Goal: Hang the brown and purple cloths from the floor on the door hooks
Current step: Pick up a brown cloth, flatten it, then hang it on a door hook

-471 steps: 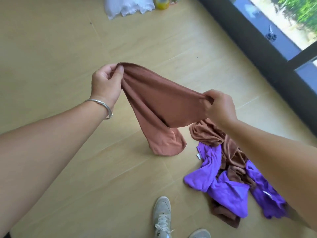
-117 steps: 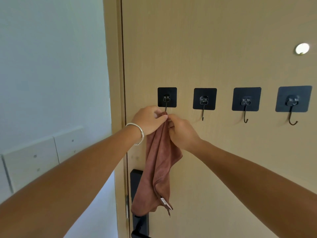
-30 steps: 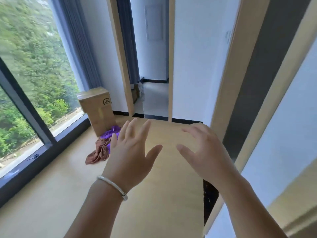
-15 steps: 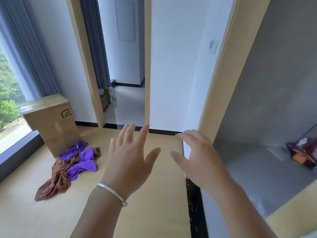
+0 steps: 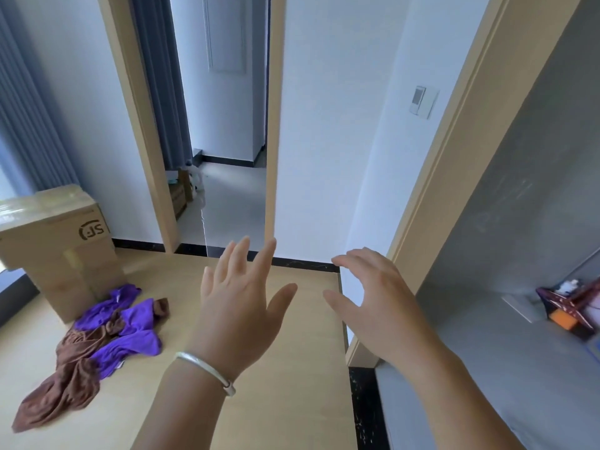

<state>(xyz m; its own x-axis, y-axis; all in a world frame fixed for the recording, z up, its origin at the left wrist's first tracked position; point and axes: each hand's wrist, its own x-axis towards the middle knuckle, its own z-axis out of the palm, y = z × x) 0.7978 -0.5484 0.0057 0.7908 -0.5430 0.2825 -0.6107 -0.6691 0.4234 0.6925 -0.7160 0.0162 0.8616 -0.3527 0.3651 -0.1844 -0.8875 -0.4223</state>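
1. Reaching out in front, the left hand (image 5: 240,306) is up with its back to the camera, fingers spread and straight, holding nothing at all.
2. There's a silver bangle (image 5: 207,371) round that left wrist, sitting just below the hand.
3. Over on the other side, the right hand (image 5: 373,303) hangs in the air at about the same height, fingers loosely bent, thumb pointing toward the left hand, and it too grips nothing.
4. The two hands are near each other but apart, a gap of bare wooden floor (image 5: 292,401) showing between them.
5. Down on that floor to the left lies the heap: the brown cloths (image 5: 65,391) stretch nearest the camera, crumpled and trailing toward the lower left corner.
6. The purple cloths (image 5: 130,339) are tangled into the same heap, lying over and beside the brown, on the side farther from the camera.
7. Just behind the heap stands a cardboard box (image 5: 58,241), its printed logo on the side facing right; the purple fabric reaches its foot.
8. To the right, a grey-floored room opens up past a wooden door frame (image 5: 454,151), with a dark red and orange object (image 5: 571,306) against its far wall.
9. Straight ahead, a light switch (image 5: 422,100) sits on the white wall.
10. Farthest off, a doorway (image 5: 224,125) leads to a pale-floored room with a grey curtain at its left edge.
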